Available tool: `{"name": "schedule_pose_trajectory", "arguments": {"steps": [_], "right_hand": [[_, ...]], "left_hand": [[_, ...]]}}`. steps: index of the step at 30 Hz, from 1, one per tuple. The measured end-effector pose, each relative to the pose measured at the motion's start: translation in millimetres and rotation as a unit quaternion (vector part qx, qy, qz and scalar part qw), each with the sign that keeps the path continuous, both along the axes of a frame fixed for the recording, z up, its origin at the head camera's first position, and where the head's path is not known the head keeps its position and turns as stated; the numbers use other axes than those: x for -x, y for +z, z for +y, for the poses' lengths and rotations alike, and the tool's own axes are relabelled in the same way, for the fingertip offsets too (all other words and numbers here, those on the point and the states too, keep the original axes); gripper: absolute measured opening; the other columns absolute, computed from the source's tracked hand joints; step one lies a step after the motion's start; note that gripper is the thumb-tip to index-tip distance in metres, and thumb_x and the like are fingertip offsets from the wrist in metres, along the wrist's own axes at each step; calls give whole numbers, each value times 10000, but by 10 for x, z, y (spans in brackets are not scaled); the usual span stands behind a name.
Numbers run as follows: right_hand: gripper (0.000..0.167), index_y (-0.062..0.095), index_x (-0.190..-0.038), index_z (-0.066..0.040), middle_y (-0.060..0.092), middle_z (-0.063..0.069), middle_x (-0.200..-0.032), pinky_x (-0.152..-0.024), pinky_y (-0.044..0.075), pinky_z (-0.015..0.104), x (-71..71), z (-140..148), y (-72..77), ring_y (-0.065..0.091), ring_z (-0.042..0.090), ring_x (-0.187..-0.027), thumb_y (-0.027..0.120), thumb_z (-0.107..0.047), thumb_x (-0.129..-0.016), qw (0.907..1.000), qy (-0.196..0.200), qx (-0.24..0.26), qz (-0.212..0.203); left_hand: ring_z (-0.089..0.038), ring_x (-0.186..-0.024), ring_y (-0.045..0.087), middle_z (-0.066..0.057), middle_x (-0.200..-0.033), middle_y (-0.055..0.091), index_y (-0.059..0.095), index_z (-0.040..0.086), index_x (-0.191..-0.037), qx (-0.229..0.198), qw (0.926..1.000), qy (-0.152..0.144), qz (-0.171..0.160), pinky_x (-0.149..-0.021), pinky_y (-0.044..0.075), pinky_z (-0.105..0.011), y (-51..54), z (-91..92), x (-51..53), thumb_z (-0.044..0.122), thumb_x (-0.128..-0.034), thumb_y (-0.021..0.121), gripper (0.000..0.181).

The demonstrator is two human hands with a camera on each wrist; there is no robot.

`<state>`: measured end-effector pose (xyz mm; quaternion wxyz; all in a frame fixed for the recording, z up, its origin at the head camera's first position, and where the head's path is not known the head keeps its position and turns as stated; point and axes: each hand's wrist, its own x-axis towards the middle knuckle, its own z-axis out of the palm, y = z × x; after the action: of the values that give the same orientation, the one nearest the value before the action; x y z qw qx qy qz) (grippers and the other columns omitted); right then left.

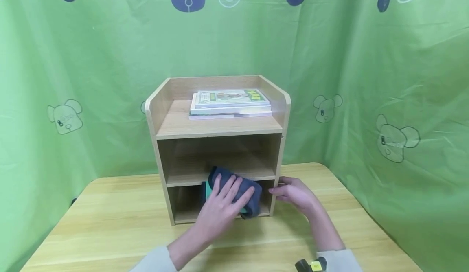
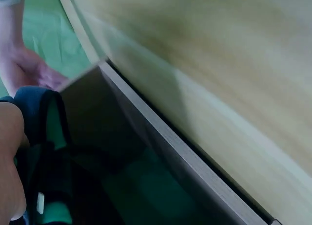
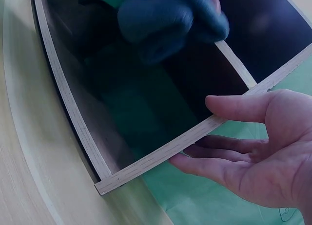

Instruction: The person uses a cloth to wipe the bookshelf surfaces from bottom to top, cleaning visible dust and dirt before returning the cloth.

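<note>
At lower centre the left hand (image 1: 220, 207) grips a blue bundle (image 1: 253, 202); lower right, the right hand (image 1: 297, 195) pinches a wooden shelf (image 1: 177, 119).

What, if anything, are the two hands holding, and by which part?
The left hand holds a dark blue fabric item across its near face. The right hand grips the shelf unit at the front edge of its right side panel.

The pale wooden shelf unit (image 1: 183, 125) has room in its middle compartment (image 1: 220, 154). A dark-blue cloth bundle (image 1: 253, 205) partly blocks the lower compartment (image 1: 187, 200).
</note>
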<state>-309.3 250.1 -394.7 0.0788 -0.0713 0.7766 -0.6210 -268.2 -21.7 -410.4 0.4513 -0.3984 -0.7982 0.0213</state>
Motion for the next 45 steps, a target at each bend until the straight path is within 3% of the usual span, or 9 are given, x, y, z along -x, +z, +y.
{"name": "schedule_pose_trajectory", "arguments": {"steps": [4, 6, 11, 14, 21, 27, 31, 38, 45], "right_hand": [[718, 335, -1466, 178, 427, 378, -1474, -1080, 475, 473, -10, 0, 2, 546, 460, -1298, 695, -83, -903, 10000, -27, 35, -9], [725, 321, -1469, 182, 418, 381, -1477, -1080, 475, 470, -14, 0, 3, 547, 457, -1298, 693, -74, -902, 10000, -75, 38, -14], [762, 271, -1484, 193, 384, 386, -1500, -1102, 449, 476, -15, 0, -2, 525, 462, -1322, 691, -65, -902, 10000, -71, 5, -49], [782, 246, -1492, 196, 366, 390, -1509, -1121, 422, 502, -16, 2, 1, 506, 473, -1337, 689, -72, -905, 10000, -16, -51, -68], [772, 253, -1495, 188, 384, 381, -1503, -1111, 430, 498, 1, 11, 5, 500, 474, -1342, 683, -70, -909, 9999, -50, -107, -77], [770, 261, -1492, 187, 384, 380, -1504, -1114, 431, 493, -6, -4, -14, 503, 471, -1341, 687, -77, -909, 9999, -42, -91, -90], [780, 255, -1495, 186, 379, 380, -1507, -1117, 428, 494, -11, -11, -17, 500, 472, -1343, 690, -89, -909, 9999, -50, -117, -56], [749, 285, -1486, 181, 393, 377, -1499, -1119, 429, 489, -22, -7, -2, 494, 471, -1348, 684, -87, -911, 9999, -40, -121, -39], [768, 269, -1485, 192, 391, 384, -1497, -1130, 411, 507, -27, -10, 13, 483, 480, -1354, 687, -96, -909, 9998, -30, -169, -48]], "left_hand": [[-299, -1160, 673, -148, -1293, 674, 557, 206, -1425, 418, 9968, -142, -673, -1008, 532, -506, -46, -31, -208, 123, -732, 845, 755], [-259, -1096, 694, -117, -1235, 699, 548, 205, -1425, 660, 9891, -21, -1317, -958, 567, -441, -92, -68, -282, 132, -718, 852, 773], [-212, -1008, 710, -69, -1163, 724, 595, 166, -1371, 505, 9458, 334, -3190, -853, 594, -358, -185, -275, -324, 1, -673, 817, 751], [-241, -962, 726, -98, -1135, 738, 630, 115, -1321, 109, 9294, 396, -3667, -800, 610, -365, -200, -476, -277, -109, -646, 790, 729], [-271, -779, 699, -129, -939, 730, 649, 89, -1221, -130, 9285, 1082, -3550, -610, 589, -402, -297, -933, -147, 12, -665, 885, 610], [-253, -771, 703, -89, -943, 738, 671, 109, -1167, -136, 9376, 1098, -3296, -596, 578, -388, -409, -1038, -121, -46, -720, 800, 490], [-229, -746, 701, -53, -912, 737, 673, 129, -1150, -105, 9512, 1109, -2878, -586, 571, -361, -473, -1001, -67, -159, -700, 680, 534], [-201, -776, 705, -52, -927, 743, 678, 108, -1151, -35, 9606, 895, -2632, -649, 590, -348, -543, -854, 10, -142, -696, 690, 519], [-172, -853, 719, -56, -1016, 756, 682, 104, -1223, 402, 9698, 679, -2308, -759, 600, -293, -588, -386, 82, -41, -719, 761, 530]]}}
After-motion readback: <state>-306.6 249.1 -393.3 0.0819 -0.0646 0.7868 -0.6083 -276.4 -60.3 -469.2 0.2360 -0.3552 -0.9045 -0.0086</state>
